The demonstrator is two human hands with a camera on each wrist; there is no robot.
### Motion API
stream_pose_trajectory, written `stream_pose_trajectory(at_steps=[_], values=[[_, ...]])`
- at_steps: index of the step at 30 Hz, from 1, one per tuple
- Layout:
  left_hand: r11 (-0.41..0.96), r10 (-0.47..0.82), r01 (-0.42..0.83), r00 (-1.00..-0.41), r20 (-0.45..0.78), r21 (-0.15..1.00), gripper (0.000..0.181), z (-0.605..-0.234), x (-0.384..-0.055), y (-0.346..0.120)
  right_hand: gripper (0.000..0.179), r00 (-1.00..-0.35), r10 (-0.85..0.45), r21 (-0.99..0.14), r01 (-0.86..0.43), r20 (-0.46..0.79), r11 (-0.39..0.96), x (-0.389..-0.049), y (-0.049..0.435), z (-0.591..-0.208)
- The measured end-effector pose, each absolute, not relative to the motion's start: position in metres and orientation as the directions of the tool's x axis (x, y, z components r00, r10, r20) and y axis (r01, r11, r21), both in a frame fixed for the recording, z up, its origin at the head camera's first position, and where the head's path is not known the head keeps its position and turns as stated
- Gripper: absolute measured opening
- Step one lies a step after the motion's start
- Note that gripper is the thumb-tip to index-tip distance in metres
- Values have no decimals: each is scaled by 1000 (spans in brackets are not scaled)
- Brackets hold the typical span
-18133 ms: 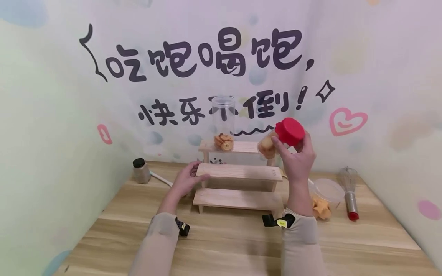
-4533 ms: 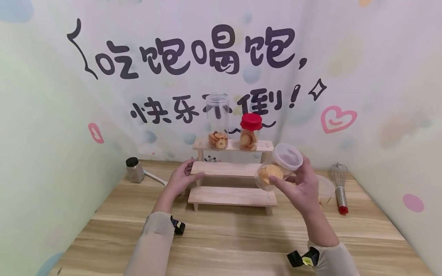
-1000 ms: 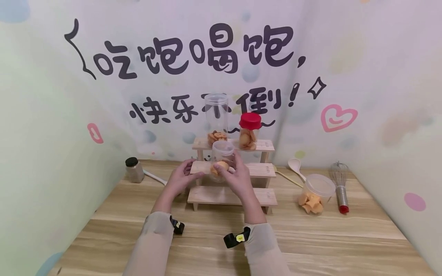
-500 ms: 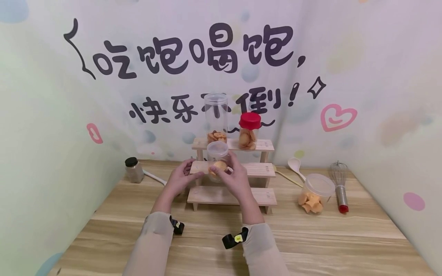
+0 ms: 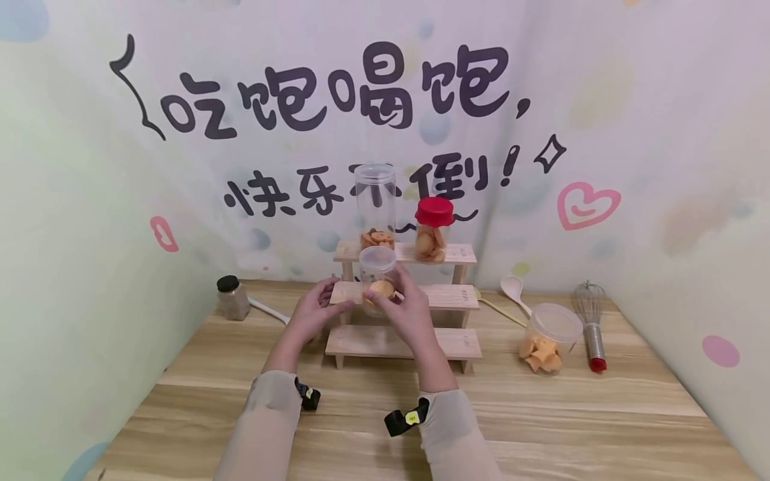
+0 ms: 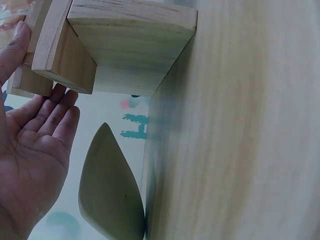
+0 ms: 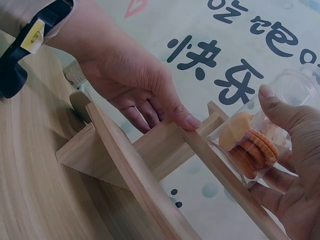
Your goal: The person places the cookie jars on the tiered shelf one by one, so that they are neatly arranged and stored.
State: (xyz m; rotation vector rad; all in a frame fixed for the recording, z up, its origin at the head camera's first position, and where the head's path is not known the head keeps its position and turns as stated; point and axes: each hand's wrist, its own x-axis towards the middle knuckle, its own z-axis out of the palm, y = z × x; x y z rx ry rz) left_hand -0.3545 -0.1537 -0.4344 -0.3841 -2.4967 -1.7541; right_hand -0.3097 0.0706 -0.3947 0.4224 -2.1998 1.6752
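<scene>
My right hand [image 5: 410,310] grips a small clear jar [image 5: 377,264] with a pale lid, thumb in front and fingers round its far side. Round cookies [image 7: 252,150] are stacked inside. The jar is nearly upright at the left half of the middle board, its base close to the board in the right wrist view. My left hand [image 5: 313,310] holds the left end of the wooden three-step stand [image 5: 451,296], thumb over the middle board's edge and fingers behind. On the top step stand a tall clear jar [image 5: 375,200] of ring cookies and a red-lidded jar [image 5: 433,234] of cookies.
A wide clear tub [image 5: 544,351] of orange star-like snacks stands right of the stand, beside a whisk [image 5: 592,327]. A white spoon [image 5: 513,287] lies behind the tub. At the left are a black-capped jar [image 5: 234,300] and a white-handled utensil [image 5: 269,310].
Since the earlier frames, the red-lidded jar was set on the top step. The small jar came from the right to the middle board, then shifted slightly left. My left hand stays put.
</scene>
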Motion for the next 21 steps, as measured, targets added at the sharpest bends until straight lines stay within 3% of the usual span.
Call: stream_pose_trajectory(at_steps=[21], values=[[326,169,237,-967,191,915,95,-434,-354,-154,75,-909,20,-866,-389,415,314,-311,66,-397]])
